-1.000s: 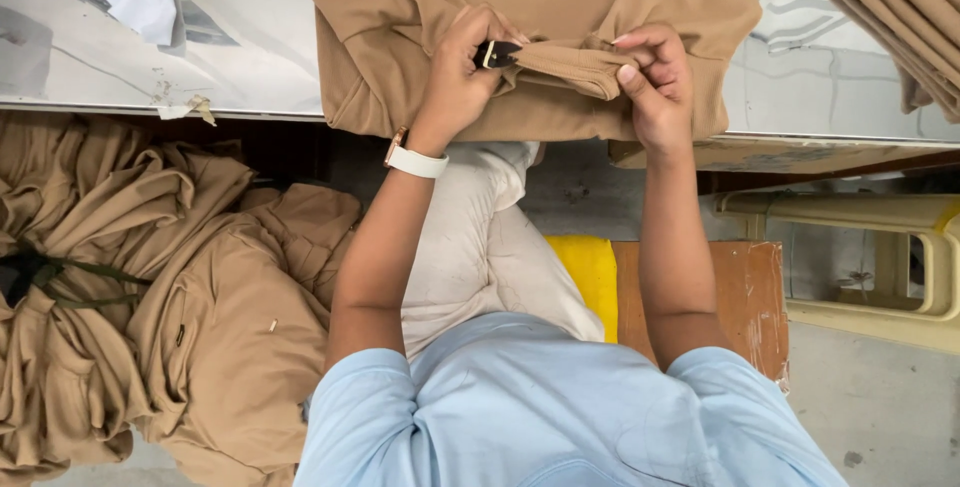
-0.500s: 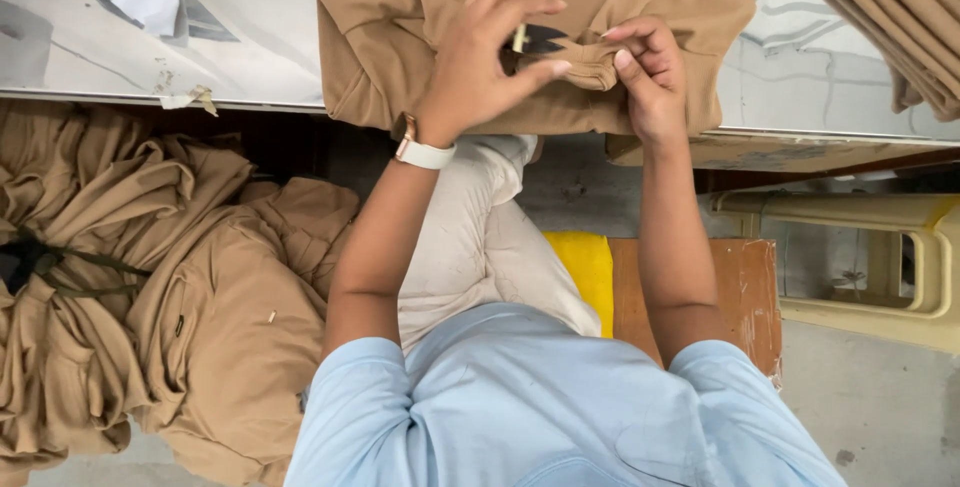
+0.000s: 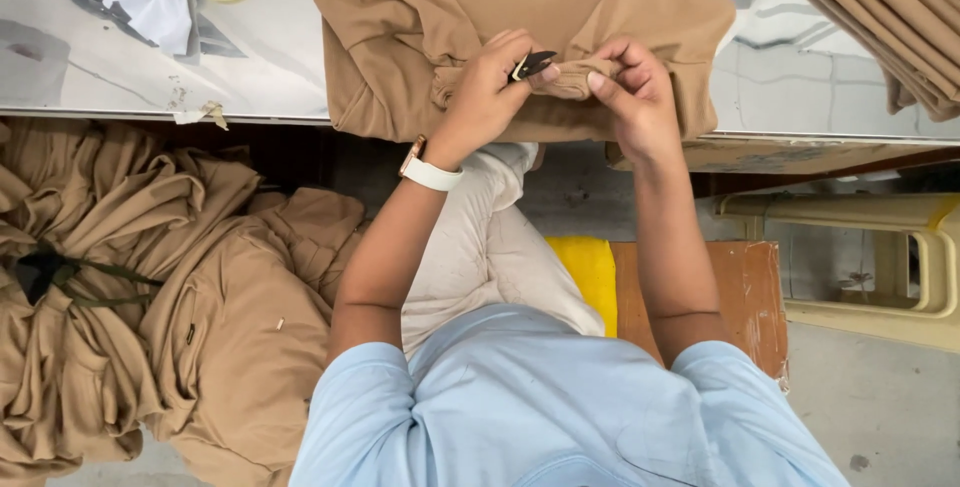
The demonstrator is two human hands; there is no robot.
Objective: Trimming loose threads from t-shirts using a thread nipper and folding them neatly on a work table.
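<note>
Garment: a tan knit garment (image 3: 520, 7) is lying folded on the pale worktable (image 3: 270, 67), its near edge hanging right at the table's front lip
Bunched part: a small roll of the garment's cloth (image 3: 568, 80), perhaps a cuff or hem, is being lifted off the rest, between the two hands
Left hand: the left hand (image 3: 490, 92), wearing a white-strapped watch (image 3: 428, 169), is pinching a small black thread snip (image 3: 532, 64) between thumb and fingers, its tip touching the bunched cloth
Right hand: the right hand (image 3: 632, 92) is pinching the other end of the roll, fingers curled and pressed to the thumb, pulling the cloth taut
How it is handling: the fabric is looking soft, light and limp; it is sagging and creasing wherever it is not held, so I would judge it needs a firm pinch close to the working spot, not a loose grab at a far edge
Where to hold: the seam or rolled edge is looking like the firmest place, being thicker than the flat panel
Nearby: a heap of the same tan garments (image 3: 150, 317) is lying to the person's left below the table, more tan cloth (image 3: 900, 17) is draping at the far right, a white rag (image 3: 155, 9) is sitting on the tabletop
</note>
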